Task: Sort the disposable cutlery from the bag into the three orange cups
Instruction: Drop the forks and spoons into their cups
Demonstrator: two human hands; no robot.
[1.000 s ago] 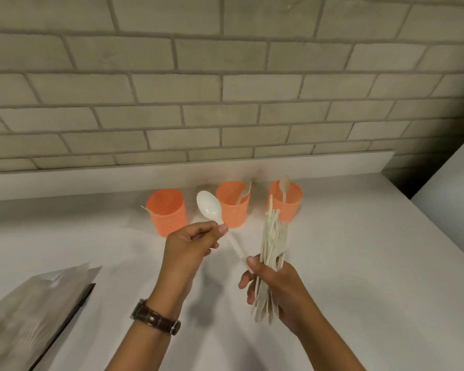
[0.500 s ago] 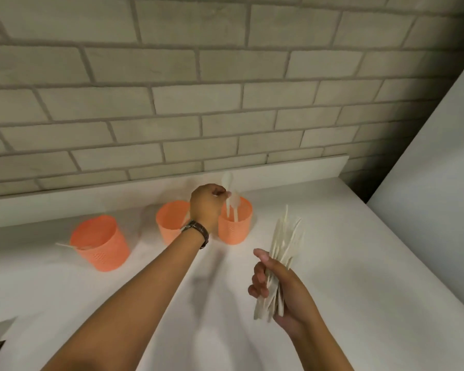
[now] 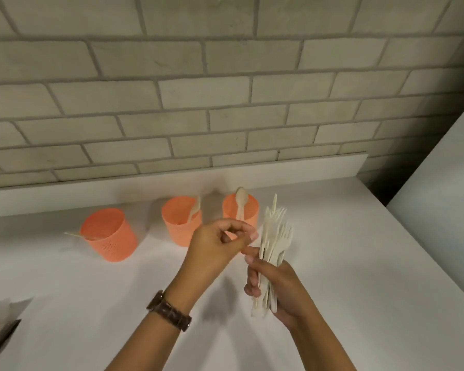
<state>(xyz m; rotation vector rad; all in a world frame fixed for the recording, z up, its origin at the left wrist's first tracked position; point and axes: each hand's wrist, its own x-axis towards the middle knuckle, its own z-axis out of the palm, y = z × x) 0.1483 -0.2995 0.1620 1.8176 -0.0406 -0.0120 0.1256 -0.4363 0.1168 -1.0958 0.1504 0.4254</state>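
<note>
Three orange cups stand in a row near the wall: the left cup (image 3: 107, 236), the middle cup (image 3: 181, 223) and the right cup (image 3: 248, 212). A white spoon (image 3: 241, 202) stands in the right cup, and another white piece (image 3: 194, 210) leans in the middle cup. A thin piece (image 3: 73, 233) pokes out of the left cup. My right hand (image 3: 279, 285) grips an upright bundle of white cutlery (image 3: 275, 242), forks showing at the top. My left hand (image 3: 214, 247) is just left of the bundle, fingers curled and empty, its fingertips at the bundle's edge.
The cups stand on a white counter (image 3: 359, 263) that ends at a brick wall with a low white ledge (image 3: 172, 180). The bag (image 3: 0, 325) lies at the bottom left corner. A white panel (image 3: 439, 183) rises on the right.
My left hand carried a spoon to the right cup, let it go there, and has come back empty to the bundle. My right hand kept holding the bundle.
</note>
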